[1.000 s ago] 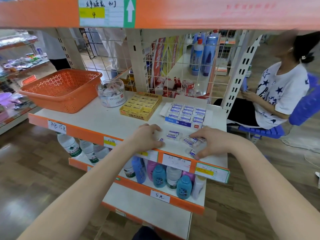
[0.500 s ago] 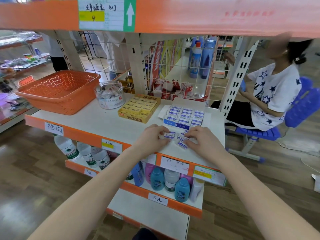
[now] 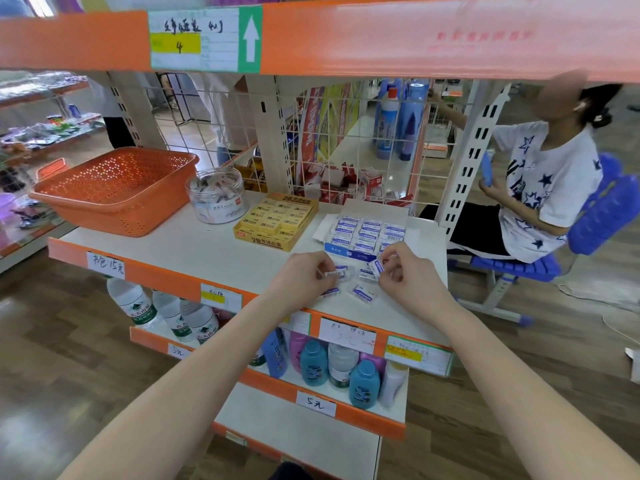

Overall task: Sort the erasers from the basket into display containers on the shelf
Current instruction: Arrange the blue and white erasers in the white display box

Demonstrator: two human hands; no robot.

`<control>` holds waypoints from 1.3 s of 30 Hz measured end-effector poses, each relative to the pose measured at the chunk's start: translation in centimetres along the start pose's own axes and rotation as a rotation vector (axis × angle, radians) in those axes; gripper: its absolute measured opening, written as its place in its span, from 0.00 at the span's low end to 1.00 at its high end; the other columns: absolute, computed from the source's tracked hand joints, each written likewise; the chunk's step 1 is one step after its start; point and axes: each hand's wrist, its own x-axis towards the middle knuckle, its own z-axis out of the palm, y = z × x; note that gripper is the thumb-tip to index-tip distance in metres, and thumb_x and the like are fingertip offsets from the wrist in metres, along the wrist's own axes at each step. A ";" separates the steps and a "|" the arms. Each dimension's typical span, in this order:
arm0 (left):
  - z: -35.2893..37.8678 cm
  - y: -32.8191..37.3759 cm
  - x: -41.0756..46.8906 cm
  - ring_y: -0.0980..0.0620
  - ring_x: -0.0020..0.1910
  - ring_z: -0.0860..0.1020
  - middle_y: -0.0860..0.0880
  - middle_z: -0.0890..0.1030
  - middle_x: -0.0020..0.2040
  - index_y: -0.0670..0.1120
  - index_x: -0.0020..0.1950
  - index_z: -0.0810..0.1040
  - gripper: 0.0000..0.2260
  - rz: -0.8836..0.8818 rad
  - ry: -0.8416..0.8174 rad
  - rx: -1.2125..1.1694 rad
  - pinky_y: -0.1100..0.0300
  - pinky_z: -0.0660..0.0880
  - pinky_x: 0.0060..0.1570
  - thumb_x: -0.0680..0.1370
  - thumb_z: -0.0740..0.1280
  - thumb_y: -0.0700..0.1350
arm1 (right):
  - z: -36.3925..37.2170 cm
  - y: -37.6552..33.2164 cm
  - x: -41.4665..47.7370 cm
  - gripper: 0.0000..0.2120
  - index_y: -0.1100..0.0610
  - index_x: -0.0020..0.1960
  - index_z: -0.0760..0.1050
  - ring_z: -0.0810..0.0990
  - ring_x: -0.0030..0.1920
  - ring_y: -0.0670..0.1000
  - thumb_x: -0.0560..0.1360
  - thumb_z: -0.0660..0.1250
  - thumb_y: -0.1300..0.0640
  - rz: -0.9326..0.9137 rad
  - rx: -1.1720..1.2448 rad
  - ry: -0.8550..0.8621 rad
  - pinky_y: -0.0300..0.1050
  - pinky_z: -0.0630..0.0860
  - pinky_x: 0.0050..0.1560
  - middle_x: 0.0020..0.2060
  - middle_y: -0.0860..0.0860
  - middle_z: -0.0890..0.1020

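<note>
Several small white-and-blue erasers (image 3: 363, 293) lie loose on the white shelf (image 3: 194, 251) near its front edge. My left hand (image 3: 304, 277) pinches one eraser (image 3: 337, 274) by its end. My right hand (image 3: 405, 271) holds another eraser (image 3: 375, 267) tilted up, just in front of the open blue-and-white display box (image 3: 367, 233) that is filled with rows of the same erasers. A yellow display box (image 3: 277, 221) of yellow erasers stands to the left of it. The orange basket (image 3: 117, 188) sits at the shelf's far left.
A clear round jar (image 3: 218, 195) of wrapped items stands between basket and yellow box. A wire grid backs the shelf. An orange upper shelf hangs overhead. Bottles fill the lower shelves. A seated person (image 3: 540, 188) on a blue chair is to the right.
Both hands have lifted from the loose pile near the shelf edge and moved back toward the blue box, each now holding an eraser. The view has tilted up slightly.
</note>
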 end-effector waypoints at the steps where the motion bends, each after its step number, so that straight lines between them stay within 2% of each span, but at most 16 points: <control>1: 0.0 0.0 0.0 0.56 0.46 0.75 0.53 0.78 0.46 0.48 0.52 0.77 0.07 -0.003 0.009 -0.018 0.65 0.70 0.43 0.77 0.67 0.49 | -0.2 0.1 0.0 0.16 0.55 0.61 0.70 0.72 0.34 0.42 0.74 0.65 0.62 -0.007 -0.003 -0.016 0.33 0.66 0.36 0.38 0.48 0.76; 3: 0.0 0.1 0.1 0.56 0.46 0.76 0.53 0.78 0.45 0.48 0.51 0.77 0.06 0.002 0.037 -0.063 0.67 0.71 0.42 0.77 0.67 0.49 | -0.5 0.1 0.0 0.21 0.51 0.65 0.70 0.73 0.34 0.43 0.73 0.65 0.62 -0.029 -0.024 -0.030 0.27 0.67 0.37 0.38 0.45 0.75; 6: -0.1 0.4 0.3 0.56 0.44 0.76 0.53 0.79 0.44 0.49 0.48 0.76 0.03 0.020 0.085 -0.150 0.71 0.70 0.40 0.77 0.67 0.47 | -0.6 0.3 0.3 0.16 0.52 0.58 0.77 0.75 0.37 0.45 0.73 0.66 0.64 -0.040 -0.042 -0.014 0.24 0.67 0.40 0.48 0.48 0.78; 10: -0.3 0.8 0.7 0.56 0.43 0.77 0.53 0.80 0.45 0.51 0.49 0.78 0.03 0.032 0.093 -0.240 0.74 0.70 0.40 0.78 0.65 0.44 | -1.2 0.6 0.9 0.09 0.50 0.48 0.80 0.78 0.44 0.50 0.72 0.69 0.61 -0.009 -0.015 0.058 0.37 0.72 0.48 0.48 0.47 0.79; 13: -0.3 1.0 1.2 0.55 0.44 0.79 0.54 0.81 0.44 0.52 0.49 0.80 0.06 0.005 0.071 -0.271 0.71 0.72 0.40 0.78 0.65 0.43 | -2.2 0.6 1.4 0.07 0.48 0.46 0.79 0.80 0.42 0.47 0.73 0.68 0.60 0.034 0.040 0.132 0.35 0.72 0.44 0.46 0.45 0.79; 16: -0.1 0.8 2.0 0.54 0.43 0.80 0.51 0.82 0.43 0.54 0.47 0.81 0.05 -0.029 0.098 -0.313 0.68 0.73 0.40 0.77 0.67 0.44 | -2.9 0.6 2.2 0.08 0.50 0.48 0.81 0.82 0.40 0.47 0.73 0.68 0.61 0.076 0.109 0.194 0.30 0.73 0.41 0.45 0.48 0.82; 19: -0.1 0.4 2.8 0.55 0.39 0.77 0.50 0.80 0.38 0.54 0.50 0.80 0.07 -0.044 0.102 -0.308 0.64 0.72 0.41 0.75 0.70 0.43 | -3.0 1.1 3.1 0.13 0.52 0.57 0.80 0.80 0.44 0.45 0.73 0.69 0.61 0.108 0.045 0.183 0.34 0.72 0.46 0.54 0.52 0.81; 22: -0.2 0.1 3.5 0.58 0.36 0.75 0.51 0.78 0.37 0.55 0.50 0.79 0.10 -0.035 0.113 -0.316 0.65 0.69 0.41 0.74 0.70 0.41 | -2.8 1.4 3.8 0.15 0.56 0.60 0.78 0.79 0.45 0.46 0.75 0.66 0.64 0.088 -0.024 0.162 0.35 0.72 0.48 0.59 0.54 0.78; 25: -0.3 -0.1 4.2 0.56 0.38 0.76 0.48 0.80 0.39 0.52 0.53 0.80 0.09 -0.018 0.140 -0.296 0.67 0.71 0.40 0.74 0.70 0.43 | -2.3 1.6 4.7 0.14 0.55 0.60 0.77 0.77 0.48 0.49 0.76 0.66 0.61 0.024 -0.213 0.153 0.38 0.70 0.49 0.54 0.52 0.80; 27: -0.4 -0.1 4.6 0.55 0.39 0.76 0.50 0.79 0.39 0.50 0.55 0.80 0.10 -0.017 0.141 -0.294 0.68 0.71 0.41 0.74 0.71 0.44 | -1.9 1.8 5.2 0.13 0.54 0.60 0.77 0.76 0.51 0.52 0.76 0.66 0.57 0.010 -0.332 0.160 0.44 0.72 0.48 0.50 0.51 0.81; 29: -0.5 -0.2 5.0 0.56 0.40 0.75 0.53 0.78 0.39 0.49 0.55 0.80 0.10 -0.012 0.140 -0.284 0.71 0.71 0.40 0.74 0.71 0.44 | -1.6 1.8 5.5 0.13 0.53 0.60 0.76 0.75 0.53 0.53 0.75 0.66 0.56 0.034 -0.375 0.165 0.46 0.72 0.47 0.47 0.52 0.82; 34: -0.7 -0.6 5.9 0.58 0.40 0.74 0.57 0.75 0.38 0.50 0.54 0.78 0.09 0.043 0.130 -0.195 0.76 0.66 0.35 0.74 0.71 0.46 | -1.1 1.7 6.2 0.13 0.57 0.58 0.79 0.73 0.55 0.55 0.74 0.68 0.57 0.018 -0.421 0.196 0.44 0.71 0.51 0.53 0.54 0.77; 39: -0.8 -0.6 6.6 0.58 0.42 0.75 0.55 0.77 0.42 0.49 0.56 0.79 0.11 0.041 0.170 -0.204 0.74 0.66 0.37 0.75 0.71 0.45 | -1.6 1.7 6.6 0.13 0.52 0.59 0.79 0.73 0.55 0.55 0.76 0.66 0.52 0.052 -0.515 0.097 0.46 0.71 0.52 0.53 0.54 0.77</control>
